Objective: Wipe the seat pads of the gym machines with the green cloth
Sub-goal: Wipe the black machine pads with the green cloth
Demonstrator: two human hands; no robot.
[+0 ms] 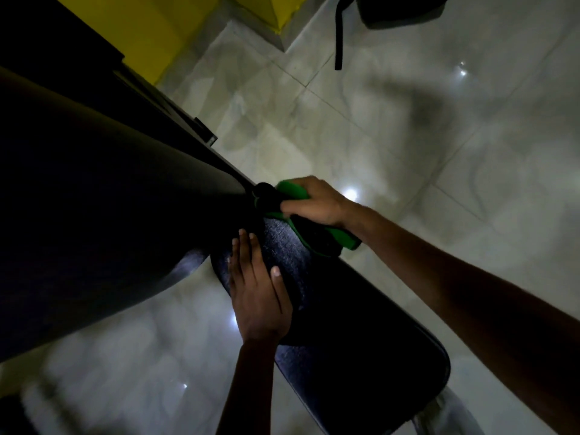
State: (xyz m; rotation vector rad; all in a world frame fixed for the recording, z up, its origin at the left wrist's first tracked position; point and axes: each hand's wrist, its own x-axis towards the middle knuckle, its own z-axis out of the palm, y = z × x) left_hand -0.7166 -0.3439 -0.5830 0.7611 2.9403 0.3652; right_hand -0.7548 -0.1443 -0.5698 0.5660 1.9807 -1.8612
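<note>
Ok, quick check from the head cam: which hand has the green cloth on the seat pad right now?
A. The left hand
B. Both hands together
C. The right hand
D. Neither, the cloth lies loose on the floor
C: the right hand grips the green cloth at the far end of the seat pad, while the left hand rests flat on the pad with straight fingers and holds nothing.

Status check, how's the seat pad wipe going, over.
Right hand grips green cloth at seat pad's far end. Left hand flat on pad, steadying. Nothing in the way.
</note>
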